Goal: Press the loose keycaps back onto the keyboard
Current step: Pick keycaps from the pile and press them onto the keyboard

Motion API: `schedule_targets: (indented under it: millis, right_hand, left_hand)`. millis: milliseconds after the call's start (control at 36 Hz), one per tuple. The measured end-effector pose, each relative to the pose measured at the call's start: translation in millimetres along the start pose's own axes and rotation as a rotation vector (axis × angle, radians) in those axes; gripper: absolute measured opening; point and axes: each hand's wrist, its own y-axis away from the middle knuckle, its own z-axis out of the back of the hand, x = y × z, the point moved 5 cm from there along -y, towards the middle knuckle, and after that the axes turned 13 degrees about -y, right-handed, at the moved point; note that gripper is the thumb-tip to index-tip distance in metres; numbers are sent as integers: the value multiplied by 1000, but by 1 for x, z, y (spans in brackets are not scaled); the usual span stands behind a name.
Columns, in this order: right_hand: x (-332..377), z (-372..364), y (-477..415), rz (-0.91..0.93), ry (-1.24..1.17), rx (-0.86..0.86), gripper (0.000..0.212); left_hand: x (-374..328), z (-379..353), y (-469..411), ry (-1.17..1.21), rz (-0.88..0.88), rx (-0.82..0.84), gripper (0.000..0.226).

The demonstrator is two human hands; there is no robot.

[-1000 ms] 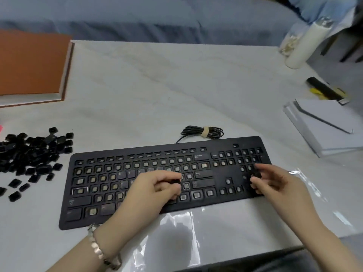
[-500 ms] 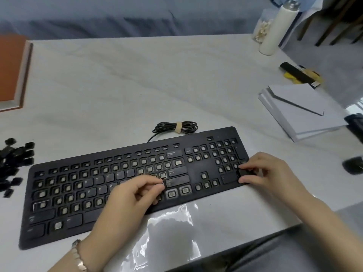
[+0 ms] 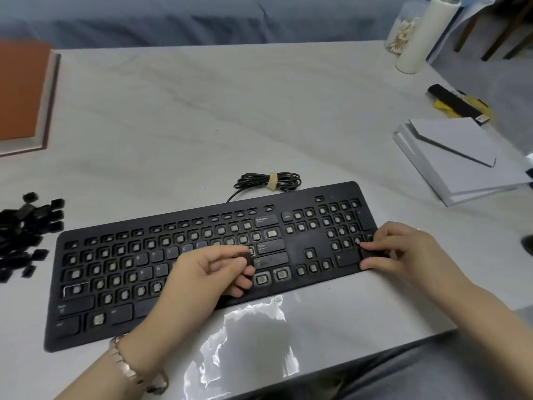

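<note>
A black keyboard (image 3: 297, 246) lies across the near part of the white table, most of its switches bare, a few keycaps seated. My left hand (image 3: 202, 272) hovers over the middle of the board and pinches a small black keycap (image 3: 245, 259) between thumb and forefinger, just left of the shift and enter keys. My right hand (image 3: 403, 249) is at the board's right end, its fingertips curled round a black keycap (image 3: 372, 252) at the numpad's lower right corner. A pile of loose black keycaps (image 3: 23, 235) sits on the table to the left of the keyboard.
The keyboard's coiled cable (image 3: 268, 180) lies behind it. An orange book (image 3: 20, 93) is at the far left, a stack of white paper (image 3: 455, 157) at the right, a white bottle (image 3: 418, 36) and a black-and-yellow tool (image 3: 458, 103) at the far right. The table's (image 3: 230, 111) front edge is near.
The camera view has swung to the right, so the keycap pile slid to the frame's left edge. My left hand lifted slightly with its keycap; my right hand stays at the numpad corner.
</note>
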Motion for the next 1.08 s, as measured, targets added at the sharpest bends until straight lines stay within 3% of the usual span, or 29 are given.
schedule_targets:
  millis: [167, 250, 278, 417, 556, 750, 944, 1000, 1056, 1083]
  right_hand:
    - [9, -4, 13, 179, 245, -52, 17]
    - [17, -7, 20, 237, 269, -36, 54]
    - [18, -7, 21, 256, 289, -25, 57]
    - [18, -4, 21, 241, 329, -13, 18]
    - [12, -2, 15, 136, 267, 8, 25]
    - [17, -4, 26, 264, 310, -60, 13]
    - [18, -4, 23, 342, 237, -17, 47]
    - [17, -1, 20, 296, 173, -48, 37]
    - [11, 2, 19, 232, 129, -91, 6]
    - [7, 3, 17, 178, 103, -109, 15]
  left_hand:
    - [0, -3, 3, 115, 85, 46, 22]
    - [1, -2, 3, 118, 92, 50, 22]
    - [2, -2, 3, 114, 91, 50, 22]
    - [6, -2, 2, 57, 89, 46, 23]
    - [8, -4, 0, 21, 87, 31, 23]
    - [10, -6, -1, 16, 86, 24, 21]
    - [11, -6, -3, 25, 87, 25, 21]
    - [13, -6, -3, 31, 91, 24, 21]
    - [14, -6, -4, 30, 92, 22, 21]
    - [14, -6, -4, 28, 91, 22, 20]
